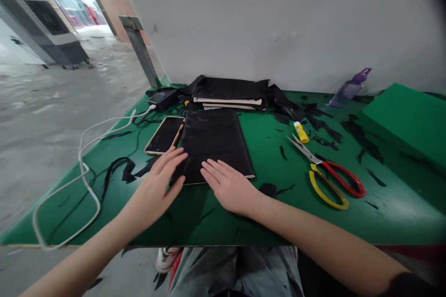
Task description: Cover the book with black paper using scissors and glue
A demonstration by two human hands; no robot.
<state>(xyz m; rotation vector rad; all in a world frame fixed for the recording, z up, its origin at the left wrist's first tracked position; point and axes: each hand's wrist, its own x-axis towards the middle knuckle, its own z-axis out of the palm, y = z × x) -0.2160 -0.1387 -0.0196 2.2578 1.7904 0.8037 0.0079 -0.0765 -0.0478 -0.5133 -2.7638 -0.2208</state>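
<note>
Both hands' fingers (pixel 213 170) on black cloth-covered board (pixel 214 141)

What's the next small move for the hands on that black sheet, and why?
Probably press and smooth outward. Both the left hand and the right hand lie flat and open on the near edge of the black sheet, fingers spread, gripping nothing. The sheet lies flat on the green table beside the phone; the scissors and glue stick sit untouched to the right.
</note>
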